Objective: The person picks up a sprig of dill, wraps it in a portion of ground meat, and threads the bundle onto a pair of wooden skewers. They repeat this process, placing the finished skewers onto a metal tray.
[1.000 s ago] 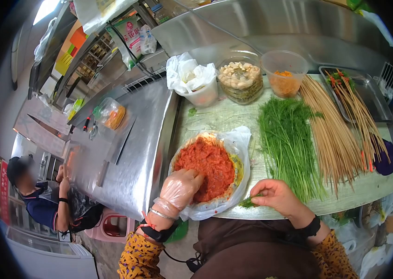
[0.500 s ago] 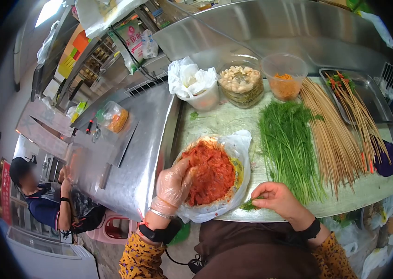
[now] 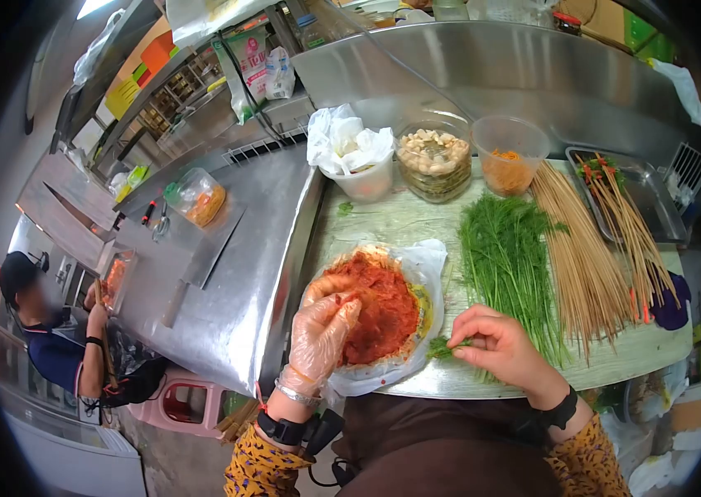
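My left hand [image 3: 317, 335], in a clear plastic glove, is over the left side of a bowl of red minced paste [image 3: 388, 311]. Its fingertips are pinched together, with a bit of red paste showing at them. A white plastic bag [image 3: 432, 265] lies around the bowl. To the right, my bare right hand [image 3: 495, 344] pinches a small green dill sprig [image 3: 440, 349] between thumb and fingers, just above the table's front edge. Beyond that hand lies a large bunch of dill [image 3: 504, 257], its stems towards me.
Wooden skewers [image 3: 578, 265] lie right of the dill, beside a metal tray [image 3: 657, 199] with loaded skewers. Along the back stand a bag-lined white tub [image 3: 359, 182], a jar of garlic cloves [image 3: 433, 166] and a tub of orange shreds [image 3: 508, 161]. Leftward, a co-worker [image 3: 60, 331] is at the steel counter [image 3: 243, 248].
My left fingers have come up out of the paste and now pinch above it. My right hand still holds the dill, its fingers slightly more raised. The view has shifted a little.
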A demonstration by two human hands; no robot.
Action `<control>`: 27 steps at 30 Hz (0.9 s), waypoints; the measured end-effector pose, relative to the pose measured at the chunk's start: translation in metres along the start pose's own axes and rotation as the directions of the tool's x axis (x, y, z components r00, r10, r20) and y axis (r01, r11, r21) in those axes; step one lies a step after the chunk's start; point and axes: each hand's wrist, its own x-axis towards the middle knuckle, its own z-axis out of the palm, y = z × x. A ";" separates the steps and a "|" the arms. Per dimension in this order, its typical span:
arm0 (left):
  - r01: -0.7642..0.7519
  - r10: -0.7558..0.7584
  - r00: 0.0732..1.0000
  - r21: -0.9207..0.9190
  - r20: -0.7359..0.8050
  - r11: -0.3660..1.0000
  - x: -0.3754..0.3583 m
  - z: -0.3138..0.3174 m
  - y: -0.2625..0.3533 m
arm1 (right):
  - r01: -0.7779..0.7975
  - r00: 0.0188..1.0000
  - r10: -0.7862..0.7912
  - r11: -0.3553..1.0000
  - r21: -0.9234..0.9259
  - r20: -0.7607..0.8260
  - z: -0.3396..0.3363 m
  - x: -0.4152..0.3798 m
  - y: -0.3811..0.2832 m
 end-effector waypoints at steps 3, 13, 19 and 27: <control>0.219 -0.234 0.969 -0.157 -0.082 0.963 -0.005 0.001 -0.006 | 0.023 0.998 -0.007 0.962 -0.271 0.060 0.007 0.010 -0.029; 0.333 -0.348 0.937 -0.399 0.037 0.854 -0.033 0.015 -0.008 | 0.388 0.917 -0.281 0.793 -0.469 0.284 0.048 0.056 -0.028; 0.384 -0.367 0.919 -0.547 0.147 0.743 -0.039 0.023 0.012 | 0.422 0.906 -0.326 0.655 -0.627 0.269 0.050 0.059 -0.022; 0.226 -0.310 0.944 -0.467 -0.111 0.855 -0.045 0.021 -0.025 | 0.178 0.958 -0.279 0.756 -0.631 -0.064 -0.012 0.043 -0.037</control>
